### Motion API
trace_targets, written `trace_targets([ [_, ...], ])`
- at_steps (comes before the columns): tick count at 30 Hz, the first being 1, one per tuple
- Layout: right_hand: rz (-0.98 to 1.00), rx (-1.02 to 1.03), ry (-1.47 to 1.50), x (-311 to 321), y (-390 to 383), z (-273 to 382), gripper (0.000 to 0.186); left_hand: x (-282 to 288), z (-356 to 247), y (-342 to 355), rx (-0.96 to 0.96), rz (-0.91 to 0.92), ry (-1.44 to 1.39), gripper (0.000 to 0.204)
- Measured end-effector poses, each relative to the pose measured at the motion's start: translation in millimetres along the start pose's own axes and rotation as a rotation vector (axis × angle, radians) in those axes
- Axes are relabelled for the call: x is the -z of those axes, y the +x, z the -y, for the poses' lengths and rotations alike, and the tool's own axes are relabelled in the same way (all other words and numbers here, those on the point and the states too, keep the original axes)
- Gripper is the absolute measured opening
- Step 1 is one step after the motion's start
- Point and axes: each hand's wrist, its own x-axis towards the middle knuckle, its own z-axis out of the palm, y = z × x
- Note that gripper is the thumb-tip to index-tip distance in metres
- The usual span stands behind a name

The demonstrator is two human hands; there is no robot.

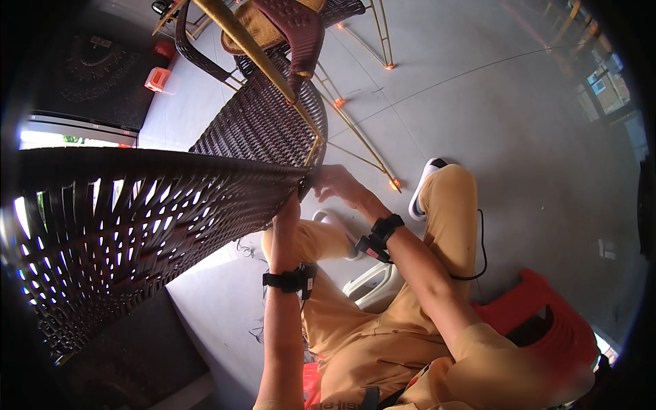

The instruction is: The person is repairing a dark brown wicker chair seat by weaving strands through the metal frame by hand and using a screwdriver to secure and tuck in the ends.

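A dark brown woven wicker chair (258, 117) with a gold metal frame lies tilted in front of me. Its wide woven panel (150, 205) reaches across the left side. My left hand (288, 210) is at the near edge of that panel, and the weave hides most of its fingers. At the corner where the two woven parts meet, my right hand (339, 184) has its fingers curled toward the edge. Anything pinched in them is too small or hidden to make out. Both wrists carry black straps with small boxes.
Gold chair legs (365, 152) stick out over the grey tiled floor. Behind stands another wicker chair with a maroon and tan covering (306, 42). A red plastic chair (557, 321) is at my right, a pale plastic piece (376, 287) between my legs, and a small orange-red stool (157, 79) at far left.
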Motion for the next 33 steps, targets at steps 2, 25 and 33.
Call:
trace_targets([
  [2,0.015,0.011,0.022,5.1,-0.4,-2.4,0.017,-2.4,-15.0,-4.9,0.034,0.026,-0.034,0.031],
  [25,-0.009,0.022,0.209,-0.3,-2.2,-11.1,0.015,6.2,28.0,15.6,-0.188,0.180,-0.232,0.022],
  [33,-0.030,0.003,0.173,1.6,-1.5,-9.7,0.015,4.7,12.4,18.1,-0.263,0.204,0.161,0.020],
])
